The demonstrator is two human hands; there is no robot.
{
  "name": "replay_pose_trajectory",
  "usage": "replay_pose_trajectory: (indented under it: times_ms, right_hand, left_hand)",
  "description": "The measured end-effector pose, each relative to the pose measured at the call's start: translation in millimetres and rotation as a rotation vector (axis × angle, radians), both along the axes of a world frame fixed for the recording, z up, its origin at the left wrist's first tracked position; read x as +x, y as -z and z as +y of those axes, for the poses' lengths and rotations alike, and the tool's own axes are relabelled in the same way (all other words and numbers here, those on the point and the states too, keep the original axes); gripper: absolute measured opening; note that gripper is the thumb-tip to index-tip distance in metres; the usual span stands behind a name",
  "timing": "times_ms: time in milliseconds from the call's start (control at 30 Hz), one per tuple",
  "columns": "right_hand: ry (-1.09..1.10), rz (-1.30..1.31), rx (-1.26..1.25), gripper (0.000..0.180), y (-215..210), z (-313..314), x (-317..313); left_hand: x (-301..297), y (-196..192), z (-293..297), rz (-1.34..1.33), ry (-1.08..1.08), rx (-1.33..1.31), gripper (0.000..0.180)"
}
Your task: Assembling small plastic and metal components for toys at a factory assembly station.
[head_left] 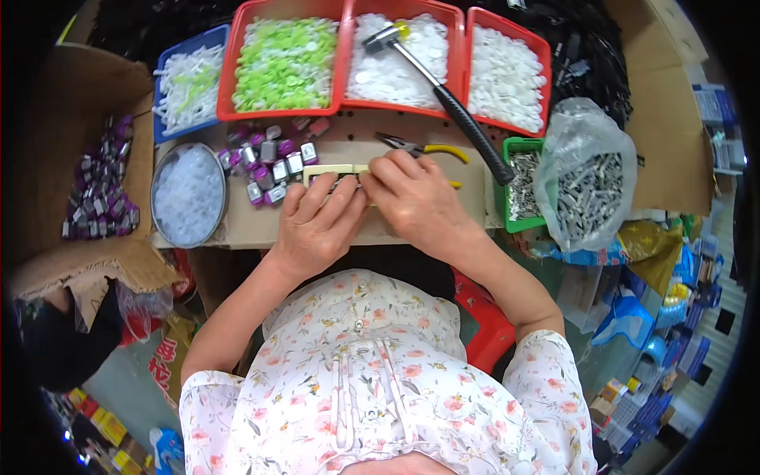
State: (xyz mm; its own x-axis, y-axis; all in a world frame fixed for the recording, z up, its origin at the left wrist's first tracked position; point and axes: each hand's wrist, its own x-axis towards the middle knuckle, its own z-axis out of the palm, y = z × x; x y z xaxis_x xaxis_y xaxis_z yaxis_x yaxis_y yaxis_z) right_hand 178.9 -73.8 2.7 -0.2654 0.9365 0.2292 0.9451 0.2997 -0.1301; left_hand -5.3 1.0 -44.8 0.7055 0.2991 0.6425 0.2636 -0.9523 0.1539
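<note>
A small cream rectangular piece (339, 169) with a dark inside lies at the near middle of the work table. My left hand (321, 222) is closed on its near side, fingers bent over the front edge. At the piece's right end, the fingers of my right hand (419, 198) are curled and pressed together, and their tips are hidden. Whether they pinch a small part there cannot be made out. Just left of the piece lies a loose heap of silver-and-purple small parts (265, 162). Beyond my right hand rest pliers (427, 148) with yellow handles.
A hammer (443, 91) lies across red trays of white pieces (507, 79); another holds green pieces (285, 63). A blue tray (162, 103) and a round bowl (190, 194) stand left. At right are a green bin (518, 226) and a plastic bag (590, 174) of metal parts.
</note>
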Motion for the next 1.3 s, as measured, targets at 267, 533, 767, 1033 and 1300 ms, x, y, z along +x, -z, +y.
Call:
replay_pose_trajectory:
  times_ms: [267, 533, 767, 1033, 1300]
  right_hand:
    - [0.159, 0.308, 0.223, 0.035, -20, -28, 20]
    - [0.828, 0.011, 0.094, 0.02, -41, -149, 141]
    - [0.756, 0.071, 0.03, 0.016, -29, -163, 171]
    - [0.77, 0.232, 0.104, 0.015, -38, -164, 185]
    - [0.75, 0.256, 0.151, 0.013, -62, -136, 144]
  left_hand:
    - [4, -1, 6, -0.006, 0.017, 0.007, 0.025]
    - [4, -9, 4, -0.066, 0.065, -0.139, 0.028]
    - [-3, -36, 31, -0.148, -0.061, -0.207, 0.024]
    - [-55, -63, 137, -0.138, -0.536, 0.005, 0.015]
    - [-56, -46, 175, 0.079, -0.66, -0.022, 0.008]
